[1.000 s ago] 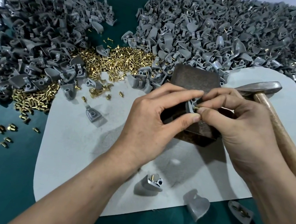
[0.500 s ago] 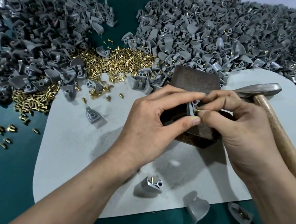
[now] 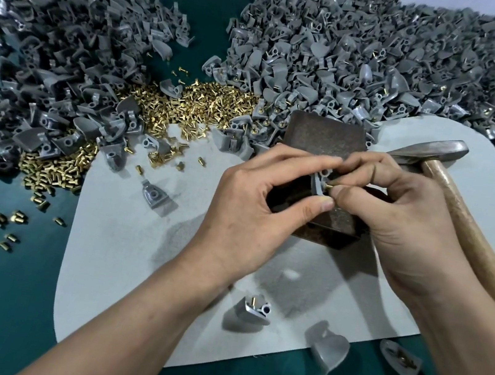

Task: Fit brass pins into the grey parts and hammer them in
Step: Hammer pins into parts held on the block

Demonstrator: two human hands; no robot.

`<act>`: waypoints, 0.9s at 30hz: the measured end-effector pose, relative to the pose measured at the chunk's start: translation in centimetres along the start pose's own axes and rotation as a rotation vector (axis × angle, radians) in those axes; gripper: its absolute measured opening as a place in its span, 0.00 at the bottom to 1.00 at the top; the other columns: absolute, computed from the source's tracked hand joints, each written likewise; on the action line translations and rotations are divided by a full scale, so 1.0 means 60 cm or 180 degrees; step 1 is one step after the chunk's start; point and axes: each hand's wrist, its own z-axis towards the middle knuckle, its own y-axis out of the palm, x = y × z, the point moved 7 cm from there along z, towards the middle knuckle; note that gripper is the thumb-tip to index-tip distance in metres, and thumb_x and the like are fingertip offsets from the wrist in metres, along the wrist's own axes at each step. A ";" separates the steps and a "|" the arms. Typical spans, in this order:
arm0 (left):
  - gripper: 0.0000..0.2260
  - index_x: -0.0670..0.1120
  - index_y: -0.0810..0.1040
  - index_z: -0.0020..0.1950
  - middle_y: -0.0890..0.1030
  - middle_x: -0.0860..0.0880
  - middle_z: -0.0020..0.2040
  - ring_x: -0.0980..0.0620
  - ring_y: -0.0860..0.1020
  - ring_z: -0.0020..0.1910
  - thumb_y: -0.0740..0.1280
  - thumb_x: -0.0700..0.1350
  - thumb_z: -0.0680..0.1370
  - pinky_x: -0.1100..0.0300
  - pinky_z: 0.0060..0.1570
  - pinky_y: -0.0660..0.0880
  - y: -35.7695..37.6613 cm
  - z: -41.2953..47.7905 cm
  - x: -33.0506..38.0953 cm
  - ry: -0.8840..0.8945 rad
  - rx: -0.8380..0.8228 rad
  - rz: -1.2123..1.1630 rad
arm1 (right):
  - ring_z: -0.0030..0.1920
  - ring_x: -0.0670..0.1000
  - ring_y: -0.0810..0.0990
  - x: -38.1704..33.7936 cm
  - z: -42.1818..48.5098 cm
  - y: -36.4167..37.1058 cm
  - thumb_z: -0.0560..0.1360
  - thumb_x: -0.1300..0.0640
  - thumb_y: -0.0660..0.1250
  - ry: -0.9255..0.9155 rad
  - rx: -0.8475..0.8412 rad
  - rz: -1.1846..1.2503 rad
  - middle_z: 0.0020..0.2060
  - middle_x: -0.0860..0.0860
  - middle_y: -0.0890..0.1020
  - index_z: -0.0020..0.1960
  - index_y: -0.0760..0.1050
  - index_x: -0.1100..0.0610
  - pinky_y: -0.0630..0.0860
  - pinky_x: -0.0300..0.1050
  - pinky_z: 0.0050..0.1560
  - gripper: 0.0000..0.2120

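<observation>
Left hand has its grip pinched round a grey part over the rusty block, right hand pinching a brass pin against it, hammer just behind.

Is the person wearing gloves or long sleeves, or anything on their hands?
No, nothing at all. The left hand and the right hand have no gloves, no rings and no watch or bracelet at the wrists. The forearms are uncovered too: no sleeve shows anywhere up to the edge of the picture.
</observation>
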 end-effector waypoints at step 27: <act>0.17 0.59 0.76 0.54 0.82 0.60 0.49 0.59 0.78 0.57 0.75 0.44 0.71 0.54 0.64 0.71 -0.012 -0.005 -0.011 -0.0386 0.0320 -0.0056 | 0.35 0.57 0.77 -0.015 -0.014 -0.166 0.73 0.55 0.66 0.0889 0.0169 -0.3638 0.35 0.59 0.82 0.41 0.76 0.63 0.71 0.47 0.37 0.10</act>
